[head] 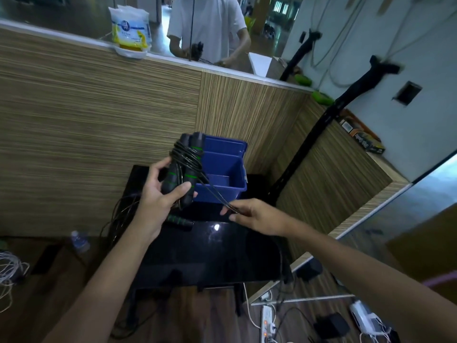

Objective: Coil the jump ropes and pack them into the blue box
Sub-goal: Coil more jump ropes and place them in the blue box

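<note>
Right hand [249, 214] pinches the loose rope end [217, 196] above mid-worktop [210, 253]. Spare handle [179, 221] lies near the left edge. Left hand [158, 194] grips paired handles [185, 167], rope wound around. Blue box [222, 169] sits at the far edge, open.

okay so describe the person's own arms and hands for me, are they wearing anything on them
Both forearms are bare as far as the picture shows: no sleeve, glove or watch appears on either. The left hand and right hand carry no ring or wristband that I can make out. The upper arms are out of view.
</note>
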